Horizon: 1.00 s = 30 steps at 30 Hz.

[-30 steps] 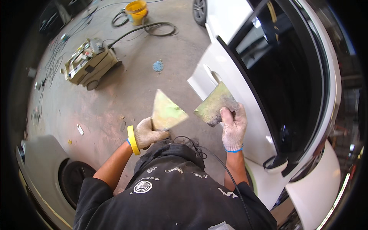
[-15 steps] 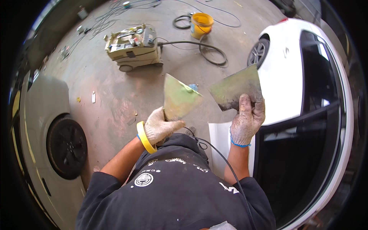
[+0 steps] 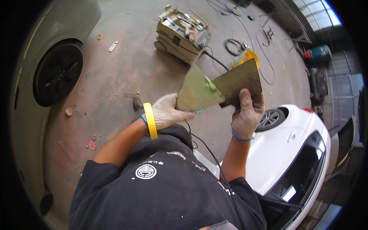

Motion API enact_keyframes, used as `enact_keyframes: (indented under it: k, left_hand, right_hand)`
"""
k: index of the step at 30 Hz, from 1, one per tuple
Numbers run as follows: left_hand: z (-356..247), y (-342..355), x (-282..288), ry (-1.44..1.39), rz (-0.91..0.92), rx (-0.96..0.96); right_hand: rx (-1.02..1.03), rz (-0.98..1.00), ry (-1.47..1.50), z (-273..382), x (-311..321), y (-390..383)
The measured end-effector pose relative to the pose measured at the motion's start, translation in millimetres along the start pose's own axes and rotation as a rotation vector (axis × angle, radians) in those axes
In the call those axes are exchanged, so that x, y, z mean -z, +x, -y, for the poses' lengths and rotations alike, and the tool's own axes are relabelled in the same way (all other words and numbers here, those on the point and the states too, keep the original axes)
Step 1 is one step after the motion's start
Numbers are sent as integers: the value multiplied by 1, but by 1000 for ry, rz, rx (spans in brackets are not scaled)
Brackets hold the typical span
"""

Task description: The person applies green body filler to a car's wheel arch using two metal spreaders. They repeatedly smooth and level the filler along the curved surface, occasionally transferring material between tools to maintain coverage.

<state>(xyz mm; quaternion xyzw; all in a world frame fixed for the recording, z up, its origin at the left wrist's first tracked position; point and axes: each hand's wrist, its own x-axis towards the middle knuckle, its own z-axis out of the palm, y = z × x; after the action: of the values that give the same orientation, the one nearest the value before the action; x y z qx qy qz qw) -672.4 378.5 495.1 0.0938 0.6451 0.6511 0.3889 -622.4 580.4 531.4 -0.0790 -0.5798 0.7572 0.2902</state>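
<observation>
My left hand [image 3: 165, 111], in a worn white glove, grips a thin putty spreader [image 3: 193, 90] by its narrow end. Pale green putty [image 3: 211, 85] sits in a ridge along its right edge, with a thin smear over its face. A darker, stained metal spreader [image 3: 240, 82] is pinched in my gloved right hand [image 3: 247, 115], thumb on top. The two blades meet in front of my chest, the left one's corner overlapping the right one's lower left edge. A yellow ring like a tape roll [image 3: 150, 120] circles my left wrist.
A beige wheeled machine [image 3: 180, 34] with items on top stands ahead, a hose leading to a yellow bucket [image 3: 255, 56]. A white car [image 3: 283, 153] is at my right, a grey vehicle [image 3: 57, 23] at my left. A black cable [image 3: 207, 147] hangs across my shirt.
The two spreaders were apart and now overlap at their edges. My left hand has moved right and up toward the right hand. My view has turned, so cars and machine appear shifted.
</observation>
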Motion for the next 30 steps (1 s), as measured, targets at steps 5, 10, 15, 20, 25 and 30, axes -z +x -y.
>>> enact_keyframes:
  k: [5, 10, 15, 20, 25, 30]
  left_hand:
    - [-14, 18, 72, -12, -93, -4]
    - [-32, 23, 147, -82, -217, -14]
    - [-26, 33, 199, 22, -97, -9]
    - [-21, 43, 260, -167, -192, 97]
    - [-27, 24, 276, -81, -130, 315]
    - [-43, 83, 335, -401, -2, 154]
  right_hand:
    - [-146, 343, -351, -27, -45, 42]
    - [-231, 230, -284, -53, -125, 85]
    - [-284, 411, -285, -73, -187, 115]
    - [-449, 571, -296, -125, -211, 134]
    - [-466, 350, 60, -151, -247, 138]
    - [-480, 483, -50, -190, -246, 172]
